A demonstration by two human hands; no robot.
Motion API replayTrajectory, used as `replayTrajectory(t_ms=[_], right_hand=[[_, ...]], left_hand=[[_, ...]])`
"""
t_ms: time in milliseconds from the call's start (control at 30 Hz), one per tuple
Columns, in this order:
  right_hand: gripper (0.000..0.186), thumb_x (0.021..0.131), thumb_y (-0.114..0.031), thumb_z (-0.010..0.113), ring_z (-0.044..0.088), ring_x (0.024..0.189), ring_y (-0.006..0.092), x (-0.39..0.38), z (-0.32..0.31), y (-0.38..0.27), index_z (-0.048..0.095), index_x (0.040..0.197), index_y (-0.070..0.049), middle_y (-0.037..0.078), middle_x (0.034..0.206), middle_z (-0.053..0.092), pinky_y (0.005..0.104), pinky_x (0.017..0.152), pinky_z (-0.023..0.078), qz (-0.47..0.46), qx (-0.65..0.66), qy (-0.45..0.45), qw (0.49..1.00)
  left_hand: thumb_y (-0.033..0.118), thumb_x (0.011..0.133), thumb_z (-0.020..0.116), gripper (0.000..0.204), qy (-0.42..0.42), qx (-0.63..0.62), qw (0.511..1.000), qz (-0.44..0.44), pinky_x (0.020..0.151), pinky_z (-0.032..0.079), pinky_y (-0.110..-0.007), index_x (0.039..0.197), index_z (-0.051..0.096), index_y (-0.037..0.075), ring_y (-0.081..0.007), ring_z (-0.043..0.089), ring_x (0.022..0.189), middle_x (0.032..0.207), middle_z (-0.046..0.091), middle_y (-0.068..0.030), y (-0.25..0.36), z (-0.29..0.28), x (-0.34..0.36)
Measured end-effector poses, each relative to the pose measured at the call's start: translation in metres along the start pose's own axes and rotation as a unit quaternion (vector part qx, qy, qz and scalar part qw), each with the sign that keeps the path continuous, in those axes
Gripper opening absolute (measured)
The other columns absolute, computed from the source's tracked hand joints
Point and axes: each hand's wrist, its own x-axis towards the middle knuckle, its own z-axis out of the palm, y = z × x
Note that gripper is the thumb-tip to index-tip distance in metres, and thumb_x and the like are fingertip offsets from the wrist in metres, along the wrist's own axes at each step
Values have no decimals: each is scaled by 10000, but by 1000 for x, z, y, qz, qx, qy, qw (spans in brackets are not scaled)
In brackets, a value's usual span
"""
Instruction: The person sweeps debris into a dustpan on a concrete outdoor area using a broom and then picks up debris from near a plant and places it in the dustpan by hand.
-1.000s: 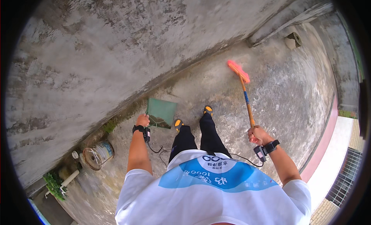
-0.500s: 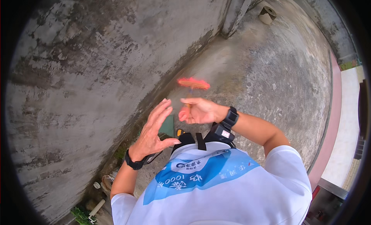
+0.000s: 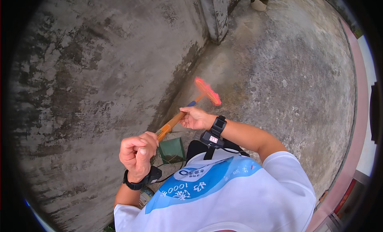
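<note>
A broom with a pink-bristled head [image 3: 208, 91] and an orange wooden handle [image 3: 171, 124] reaches diagonally out in front of me, its head over the floor beside the wall. My left hand [image 3: 137, 152] is closed on the upper end of the handle. Farther along, my right hand [image 3: 193, 118] grips the same handle below a blue band. Behind the handle, a green dustpan [image 3: 170, 148] rests on the floor near the foot of the wall, partly hidden by my body.
A stained concrete wall [image 3: 87, 80] rises on the left, meeting a short pillar [image 3: 215, 16]. A worn concrete floor [image 3: 295, 84] stretches right to a pink edging strip [image 3: 347, 40]. At the top stands a cylindrical object [image 3: 258, 2], cut off by the view.
My left hand has left the dustpan, risen open, then closed on the broom handle. My right hand has brought the broom leftward toward the wall. The view has shifted too.
</note>
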Motion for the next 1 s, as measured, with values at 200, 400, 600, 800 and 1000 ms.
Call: replayTrajectory(t_ms=[200, 400, 600, 800, 1000], right_hand=[[110, 819, -175, 423, 466, 580, 182, 1, -94, -119, 394, 813, -69, 48, 662, 453, 291, 488, 391, -129, 42, 187, 973], [152, 808, -194, 418, 432, 486, 159, 5, -211, -209, 376, 727, -73, 40, 598, 411, 267, 425, 390, -134, -6, 300, 944], [30, 763, -100, 360, 484, 579, 217, 85, -213, -229, 376, 757, -76, 65, 672, 429, 365, 490, 444, -126, 28, 299, 945], [65, 780, -106, 434, 486, 503, 183, 141, -83, -255, 408, 740, -62, 55, 612, 474, 282, 430, 436, -39, 44, 167, 984], [59, 761, -118, 461, 459, 498, 131, 160, -54, -380, 433, 722, -83, 25, 622, 474, 226, 375, 381, -27, -1, 125, 992]], left_hand=[[113, 856, 397, 86, 35, -65, 996, -45, 534, 367, -317, 876, 418, 32, -98, 340, 421, 467, 353, 21, -62, 22, 64], [77, 843, 437, 121, 29, -131, 982, -131, 504, 373, -254, 889, 469, -30, -82, 369, 457, 523, 409, 1, -169, 54, 100], [60, 841, 422, 127, 86, -57, 976, -194, 468, 363, -246, 870, 484, -48, -78, 375, 454, 541, 443, -20, -203, 26, 134], [130, 850, 415, 127, 78, 48, 991, -97, 432, 343, -282, 796, 439, 17, -104, 329, 383, 445, 370, 21, -142, -18, 216], [139, 876, 357, 129, 190, 59, 977, -73, 426, 311, -276, 850, 412, 25, -79, 251, 356, 412, 267, 52, -190, -36, 282]])
